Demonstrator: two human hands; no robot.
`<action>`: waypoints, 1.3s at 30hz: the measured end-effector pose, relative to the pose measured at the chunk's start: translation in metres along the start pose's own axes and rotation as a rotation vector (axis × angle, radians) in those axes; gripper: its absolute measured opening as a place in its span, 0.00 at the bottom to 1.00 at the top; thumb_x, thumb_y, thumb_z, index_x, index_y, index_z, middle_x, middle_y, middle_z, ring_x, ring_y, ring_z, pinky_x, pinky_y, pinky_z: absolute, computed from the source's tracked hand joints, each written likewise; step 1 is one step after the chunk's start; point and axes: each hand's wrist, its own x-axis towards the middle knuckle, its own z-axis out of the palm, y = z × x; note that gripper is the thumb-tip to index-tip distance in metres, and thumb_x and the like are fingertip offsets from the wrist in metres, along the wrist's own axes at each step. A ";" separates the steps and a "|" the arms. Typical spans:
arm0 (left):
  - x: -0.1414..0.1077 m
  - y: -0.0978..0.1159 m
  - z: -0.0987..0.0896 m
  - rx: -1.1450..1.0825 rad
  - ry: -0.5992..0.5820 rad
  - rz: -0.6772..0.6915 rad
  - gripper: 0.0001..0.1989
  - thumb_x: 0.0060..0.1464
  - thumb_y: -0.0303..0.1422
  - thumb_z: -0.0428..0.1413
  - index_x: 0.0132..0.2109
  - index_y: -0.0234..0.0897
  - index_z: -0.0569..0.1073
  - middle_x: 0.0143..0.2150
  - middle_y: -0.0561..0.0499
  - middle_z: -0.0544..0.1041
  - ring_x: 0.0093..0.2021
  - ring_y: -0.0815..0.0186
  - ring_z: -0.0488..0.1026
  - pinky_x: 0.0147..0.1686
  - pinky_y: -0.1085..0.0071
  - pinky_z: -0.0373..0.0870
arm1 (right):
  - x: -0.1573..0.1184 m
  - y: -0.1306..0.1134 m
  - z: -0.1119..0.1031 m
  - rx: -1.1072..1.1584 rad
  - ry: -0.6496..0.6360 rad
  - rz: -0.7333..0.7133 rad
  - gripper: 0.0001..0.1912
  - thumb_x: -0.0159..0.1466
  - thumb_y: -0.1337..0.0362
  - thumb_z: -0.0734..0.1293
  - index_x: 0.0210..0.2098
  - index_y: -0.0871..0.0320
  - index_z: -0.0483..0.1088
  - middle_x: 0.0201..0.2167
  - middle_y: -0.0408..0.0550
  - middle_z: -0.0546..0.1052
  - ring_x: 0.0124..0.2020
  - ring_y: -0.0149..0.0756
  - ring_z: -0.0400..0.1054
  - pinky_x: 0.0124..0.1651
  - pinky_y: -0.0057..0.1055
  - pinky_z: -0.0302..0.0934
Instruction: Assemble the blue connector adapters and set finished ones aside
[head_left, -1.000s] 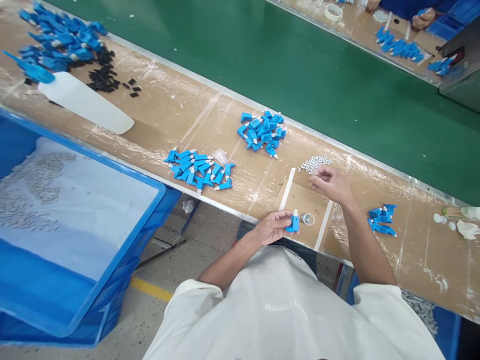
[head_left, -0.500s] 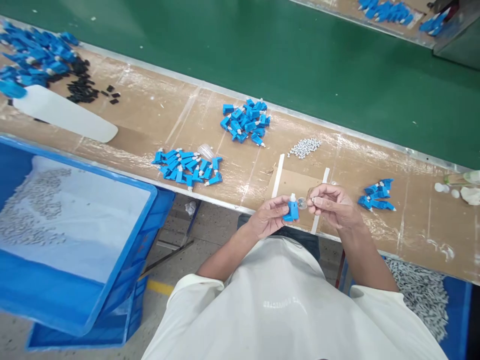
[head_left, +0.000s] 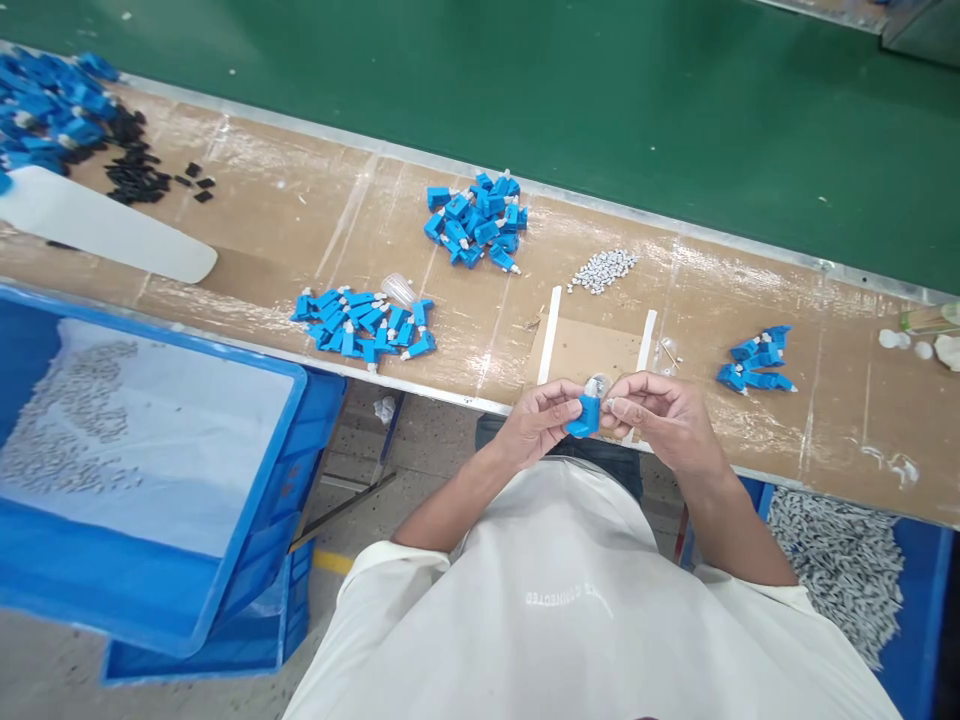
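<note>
I have my left hand (head_left: 534,425) pinching a white-tipped blue plastic block (head_left: 585,417), apparently to steady it. My right hand (head_left: 670,418) pinches something tiny (head_left: 610,404), unclear from here.

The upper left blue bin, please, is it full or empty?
Neither: in the blue bin, grey pieces cover only part of the white sheet.

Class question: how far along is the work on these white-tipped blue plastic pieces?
Done: cannot be told; the far blue pile, near blue pile and right-hand blue pile all show white tips. In hand: the left hand holds one blue plastic piece; the right hand seems to pinch a tiny grey part. Remaining: loose grey pellets on the brown bench suggest more to do.
</note>
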 end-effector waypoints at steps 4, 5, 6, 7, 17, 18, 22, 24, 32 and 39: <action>-0.002 0.001 0.000 0.024 0.000 0.026 0.23 0.40 0.42 0.75 0.37 0.32 0.77 0.29 0.53 0.78 0.27 0.70 0.75 0.30 0.74 0.73 | -0.004 0.003 0.007 -0.035 0.019 -0.038 0.18 0.56 0.49 0.80 0.31 0.58 0.78 0.23 0.44 0.78 0.22 0.31 0.73 0.24 0.27 0.72; -0.002 0.002 0.000 0.023 -0.007 0.010 0.22 0.41 0.43 0.74 0.36 0.32 0.77 0.27 0.53 0.77 0.25 0.71 0.74 0.28 0.75 0.72 | -0.005 0.004 0.009 -0.046 0.030 -0.067 0.18 0.57 0.49 0.79 0.31 0.57 0.78 0.24 0.44 0.77 0.22 0.30 0.72 0.24 0.27 0.72; -0.003 0.002 -0.001 0.016 -0.012 -0.017 0.22 0.42 0.43 0.73 0.35 0.31 0.76 0.26 0.53 0.76 0.24 0.71 0.73 0.26 0.76 0.71 | -0.005 0.004 0.010 -0.062 0.042 -0.111 0.17 0.58 0.50 0.78 0.32 0.57 0.78 0.26 0.44 0.77 0.23 0.29 0.71 0.24 0.27 0.71; -0.003 0.003 -0.001 0.004 -0.013 -0.051 0.21 0.43 0.42 0.73 0.33 0.31 0.76 0.24 0.53 0.75 0.23 0.72 0.73 0.24 0.77 0.69 | -0.006 0.005 0.011 -0.087 0.050 -0.169 0.15 0.60 0.51 0.78 0.33 0.57 0.78 0.28 0.44 0.77 0.24 0.29 0.71 0.25 0.26 0.71; -0.006 0.011 0.003 -0.103 0.071 -0.233 0.09 0.52 0.30 0.66 0.30 0.31 0.75 0.25 0.52 0.74 0.21 0.75 0.71 0.22 0.81 0.70 | -0.002 0.003 0.007 -0.488 -0.022 -0.659 0.05 0.69 0.66 0.70 0.40 0.53 0.80 0.32 0.47 0.76 0.32 0.34 0.71 0.29 0.28 0.66; -0.007 0.011 0.004 -0.110 0.071 -0.231 0.09 0.52 0.30 0.66 0.29 0.31 0.74 0.25 0.53 0.74 0.21 0.75 0.71 0.21 0.81 0.70 | -0.001 0.003 0.006 -0.508 -0.024 -0.677 0.05 0.69 0.66 0.70 0.40 0.53 0.80 0.31 0.47 0.76 0.31 0.34 0.71 0.28 0.28 0.65; -0.008 0.012 0.003 -0.154 0.056 -0.253 0.09 0.51 0.28 0.66 0.29 0.30 0.74 0.24 0.52 0.75 0.20 0.74 0.73 0.20 0.82 0.70 | 0.000 -0.001 0.003 -0.650 -0.042 -0.750 0.06 0.70 0.64 0.68 0.40 0.53 0.79 0.30 0.47 0.77 0.30 0.35 0.71 0.30 0.31 0.65; -0.008 0.013 0.003 -0.175 0.058 -0.285 0.08 0.53 0.27 0.65 0.28 0.29 0.75 0.24 0.52 0.75 0.20 0.74 0.73 0.20 0.83 0.71 | 0.000 -0.003 -0.001 -0.731 -0.075 -0.802 0.06 0.70 0.66 0.68 0.41 0.53 0.79 0.31 0.48 0.78 0.31 0.36 0.72 0.33 0.32 0.66; -0.001 0.016 -0.004 -0.202 0.098 -0.437 0.05 0.59 0.23 0.59 0.33 0.27 0.77 0.26 0.50 0.77 0.21 0.75 0.74 0.21 0.85 0.71 | 0.004 -0.010 -0.009 -0.928 -0.215 -0.886 0.13 0.69 0.73 0.65 0.45 0.53 0.79 0.33 0.50 0.80 0.31 0.34 0.73 0.31 0.29 0.66; -0.007 0.021 -0.001 0.010 -0.012 -0.195 0.14 0.50 0.35 0.70 0.31 0.30 0.74 0.25 0.53 0.74 0.22 0.74 0.74 0.25 0.80 0.73 | 0.003 -0.016 -0.010 -0.519 -0.064 -0.640 0.04 0.60 0.67 0.78 0.34 0.54 0.80 0.26 0.45 0.79 0.24 0.31 0.73 0.26 0.26 0.69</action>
